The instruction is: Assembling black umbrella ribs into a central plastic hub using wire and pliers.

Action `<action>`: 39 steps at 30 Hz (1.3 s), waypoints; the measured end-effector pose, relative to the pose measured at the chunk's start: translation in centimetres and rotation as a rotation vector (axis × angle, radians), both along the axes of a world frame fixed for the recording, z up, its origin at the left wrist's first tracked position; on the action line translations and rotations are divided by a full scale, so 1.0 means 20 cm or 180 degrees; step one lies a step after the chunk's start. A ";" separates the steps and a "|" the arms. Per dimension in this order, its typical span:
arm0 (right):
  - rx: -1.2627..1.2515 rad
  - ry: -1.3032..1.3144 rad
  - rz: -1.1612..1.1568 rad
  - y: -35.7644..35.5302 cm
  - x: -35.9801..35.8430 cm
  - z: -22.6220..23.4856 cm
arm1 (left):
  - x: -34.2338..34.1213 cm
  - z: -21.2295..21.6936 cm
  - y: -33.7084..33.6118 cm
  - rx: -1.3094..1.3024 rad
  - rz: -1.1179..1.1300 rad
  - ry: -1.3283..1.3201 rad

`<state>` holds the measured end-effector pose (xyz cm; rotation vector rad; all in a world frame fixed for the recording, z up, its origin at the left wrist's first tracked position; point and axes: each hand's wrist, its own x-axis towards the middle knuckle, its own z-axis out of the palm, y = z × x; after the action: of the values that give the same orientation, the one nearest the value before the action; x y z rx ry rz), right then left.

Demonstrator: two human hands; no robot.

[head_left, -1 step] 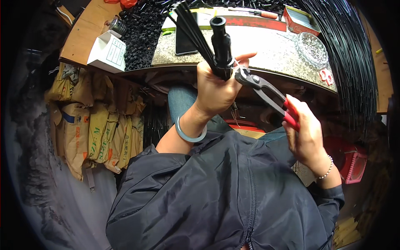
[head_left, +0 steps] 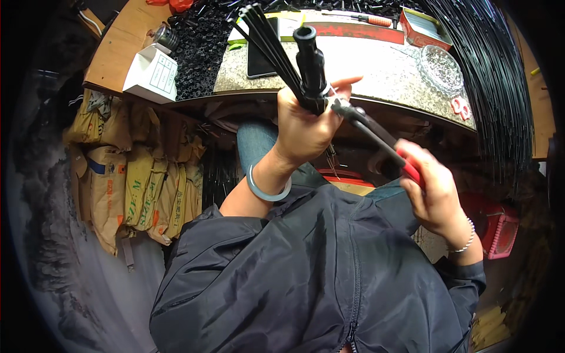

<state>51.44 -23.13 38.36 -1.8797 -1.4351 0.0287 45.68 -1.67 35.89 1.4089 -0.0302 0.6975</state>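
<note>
speckled stone-topped workbench with a curved wooden edge, filling the upper picture. on it: flat black phone-like slab at 11 o'clock of the stone top; clear cut-glass round dish at 2 o'clock; open red rectangular tin just beyond the dish; small red-handled scissors at 4 o'clock, near the rim. heap of short black tubes at 9 o'clock. white cardboard box on the wooden edge, a small round metal can just beyond it.
</note>
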 end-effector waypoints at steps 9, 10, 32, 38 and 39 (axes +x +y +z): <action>-0.0182 -0.0677 -0.0488 -0.02 0.00 -0.02 | 0.03 -0.03 0.00 0.0635 0.0252 -0.0201; -0.0270 -0.0190 -0.0045 -0.02 0.01 0.02 | 0.00 -0.04 0.01 0.0218 -0.0049 0.0196; -0.1636 0.0765 -0.0486 -0.03 0.07 0.21 | 0.03 -0.06 0.00 0.1053 -0.0049 0.0095; -0.0332 0.0524 -0.0456 -0.02 0.08 0.09 | 0.03 0.00 0.01 -0.0110 -0.0094 0.0412; 0.0014 0.0990 -0.0400 -0.03 0.10 0.00 | 0.04 0.03 0.00 -0.0309 -0.0065 0.0434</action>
<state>53.41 -23.78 38.40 -1.8635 -1.1045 0.2459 46.49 -1.72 36.42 1.3581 0.0950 0.5772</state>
